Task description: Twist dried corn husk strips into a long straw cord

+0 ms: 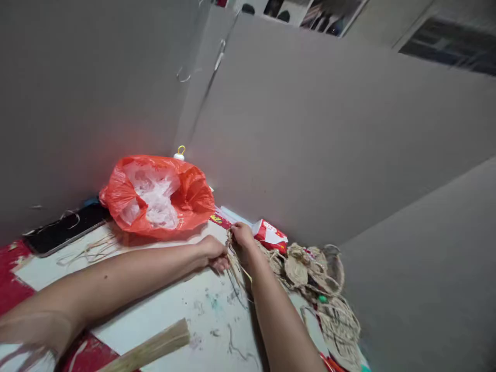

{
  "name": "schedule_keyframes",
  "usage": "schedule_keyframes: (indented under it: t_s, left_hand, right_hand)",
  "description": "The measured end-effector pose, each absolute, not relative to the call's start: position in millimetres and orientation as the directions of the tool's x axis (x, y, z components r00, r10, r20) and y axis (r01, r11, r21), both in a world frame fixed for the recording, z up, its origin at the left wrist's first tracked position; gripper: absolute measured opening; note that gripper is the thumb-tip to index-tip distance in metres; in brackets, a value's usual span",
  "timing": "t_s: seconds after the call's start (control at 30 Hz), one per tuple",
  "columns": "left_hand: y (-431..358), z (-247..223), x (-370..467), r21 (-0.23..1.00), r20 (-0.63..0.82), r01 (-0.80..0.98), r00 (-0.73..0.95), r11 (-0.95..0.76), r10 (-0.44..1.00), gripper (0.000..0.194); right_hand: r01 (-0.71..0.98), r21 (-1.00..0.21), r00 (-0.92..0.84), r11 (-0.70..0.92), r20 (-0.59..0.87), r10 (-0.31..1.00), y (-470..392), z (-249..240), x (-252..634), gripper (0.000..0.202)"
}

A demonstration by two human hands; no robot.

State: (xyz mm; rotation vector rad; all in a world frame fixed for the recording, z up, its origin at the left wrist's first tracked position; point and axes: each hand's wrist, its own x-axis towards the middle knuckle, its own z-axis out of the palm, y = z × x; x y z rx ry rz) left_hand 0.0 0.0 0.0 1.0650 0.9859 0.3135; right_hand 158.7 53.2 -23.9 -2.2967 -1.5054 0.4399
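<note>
My left hand (214, 253) and my right hand (242, 236) meet over a white board (174, 310), both pinching a thin bunch of straw-coloured fibre strands (235, 264) that hangs down between them. The left hand grips the strands from the left, the right hand holds their upper end. Just right of my right forearm lies a heap of woven jute pieces and cords (318, 279).
An orange plastic bag (155, 196) with white plastic inside sits at the back left, a small white bottle cap (179, 153) behind it. A dark phone (64, 230) lies at the left, a red-and-white packet (270, 235) near my right hand, a bundle of sticks (151, 349) in front. Grey walls enclose the corner.
</note>
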Motion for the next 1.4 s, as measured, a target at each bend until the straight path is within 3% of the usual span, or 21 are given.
schedule_keyframes:
  t_s: [0.23, 0.47, 0.53, 0.63, 0.8, 1.0, 1.17, 1.4]
  left_hand:
    - [-1.6, -1.0, -9.2, 0.822, -0.550, 0.255, 0.586, 0.509, 0.595, 0.020]
    - [0.1, 3.2, -22.5, 0.834, -0.525, 0.253, 0.638, 0.490, 0.564, 0.022]
    - [1.4, 4.2, -24.5, 0.841, -0.512, 0.250, 0.653, 0.479, 0.558, 0.020]
    - [1.9, 5.3, -26.2, 0.860, -0.482, 0.240, 0.674, 0.451, 0.560, 0.019]
    - [2.3, 4.3, -26.8, 0.887, -0.442, 0.244, 0.693, 0.391, 0.570, 0.018]
    - [5.3, 2.9, -26.2, 0.900, -0.428, 0.270, 0.686, 0.341, 0.588, 0.018]
    - [4.8, 7.2, -26.6, 0.904, -0.427, 0.301, 0.687, 0.304, 0.589, 0.022]
    - [10.6, 6.6, -25.8, 0.904, -0.428, 0.338, 0.697, 0.262, 0.575, 0.016]
  right_hand:
    - [0.807, -0.465, 0.374, -0.363, -0.071, 0.925, 42.3, -15.4, 156.4, 0.031]
    - [0.722, -0.612, 0.313, -0.323, -0.127, 0.941, -2.8, 7.6, 147.5, 0.030]
    - [0.669, -0.679, 0.246, -0.304, -0.183, 0.952, -22.6, 14.1, 140.5, 0.026]
    - [0.555, -0.782, 0.099, -0.284, -0.277, 0.956, -49.7, 20.7, 129.2, 0.037]
    - [0.298, -0.894, -0.126, -0.335, -0.384, 0.915, -67.1, 19.8, 125.1, 0.028]
    - [0.137, -0.915, -0.133, -0.380, -0.397, 0.908, -65.1, 9.9, 132.6, 0.018]
    - [0.163, -0.923, -0.124, -0.349, -0.370, 0.921, -66.3, 9.1, 127.4, 0.011]
    - [0.341, -0.902, -0.056, -0.263, -0.299, 0.953, -63.8, 5.7, 126.1, 0.010]
